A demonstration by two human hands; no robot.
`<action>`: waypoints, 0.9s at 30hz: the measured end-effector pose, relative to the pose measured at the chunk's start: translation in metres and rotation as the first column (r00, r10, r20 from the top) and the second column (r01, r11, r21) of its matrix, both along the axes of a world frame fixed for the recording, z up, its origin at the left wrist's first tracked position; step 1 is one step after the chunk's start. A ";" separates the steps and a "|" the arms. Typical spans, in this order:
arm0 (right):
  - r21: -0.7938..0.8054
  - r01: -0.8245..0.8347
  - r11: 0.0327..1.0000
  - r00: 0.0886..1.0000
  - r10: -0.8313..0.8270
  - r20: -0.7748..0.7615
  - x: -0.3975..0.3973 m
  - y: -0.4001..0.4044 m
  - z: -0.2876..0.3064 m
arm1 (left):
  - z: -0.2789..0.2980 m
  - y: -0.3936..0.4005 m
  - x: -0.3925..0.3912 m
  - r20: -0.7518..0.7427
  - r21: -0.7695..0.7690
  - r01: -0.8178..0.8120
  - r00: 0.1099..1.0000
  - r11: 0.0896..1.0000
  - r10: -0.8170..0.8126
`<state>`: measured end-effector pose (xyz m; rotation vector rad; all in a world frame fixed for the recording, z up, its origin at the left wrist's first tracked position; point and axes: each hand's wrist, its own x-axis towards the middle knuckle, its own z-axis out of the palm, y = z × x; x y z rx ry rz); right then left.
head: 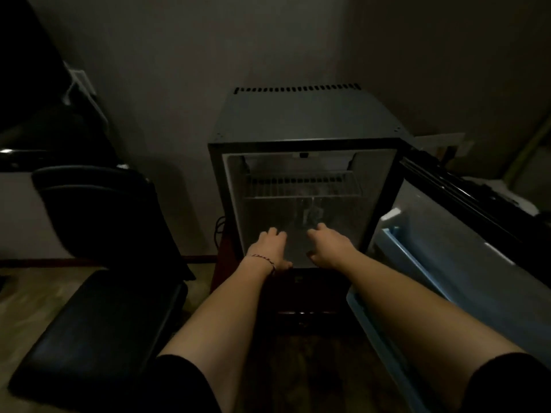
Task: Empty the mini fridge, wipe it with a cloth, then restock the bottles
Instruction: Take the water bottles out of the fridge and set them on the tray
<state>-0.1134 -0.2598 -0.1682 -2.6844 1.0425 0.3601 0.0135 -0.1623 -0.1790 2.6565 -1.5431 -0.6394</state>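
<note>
Reaching forward from the bottom of the view, two bare forearms stretch into an open mini fridge (301,120) that stands upright against the wall at 12 o'clock, its long axis vertical and its opening facing the viewer. No brand name, label or readable writing shows anywhere; the room is dim. The fridge door (465,222) is swung wide to 3 o'clock, its inner side facing up and left, with pale blue door racks (396,251) along it. A wire shelf (301,186) crosses the upper part of the cabinet. Below it, at the centre, stand what look like clear bottles (310,210), upright but too blurred to count. The left hand (269,248), with a thin bracelet (262,259) at the wrist, lies at the lower front of the cabinet with fingers bent forward; whether it grips anything cannot be told. The right hand (329,248) lies just beside it at the same depth, fingers loosely curled toward the bottles; whether it touches them cannot be told. A black padded chair (98,308) stands at 8 o'clock, well apart from the fridge
</note>
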 end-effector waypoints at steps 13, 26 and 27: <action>0.100 0.225 0.969 0.974 -0.223 -0.030 0.041 -0.076 -0.037 | -0.029 -0.096 0.061 -0.061 -0.125 0.206 0.975 0.970 -0.215; 0.155 0.240 0.958 0.898 -0.280 0.339 0.071 -0.134 -0.070 | -0.072 -0.158 0.073 -0.133 -0.270 0.127 0.977 0.955 -0.167; 0.141 0.234 0.962 0.900 -0.269 0.343 0.071 -0.136 -0.069 | -0.074 -0.160 0.072 -0.128 -0.285 0.127 0.977 0.950 -0.169</action>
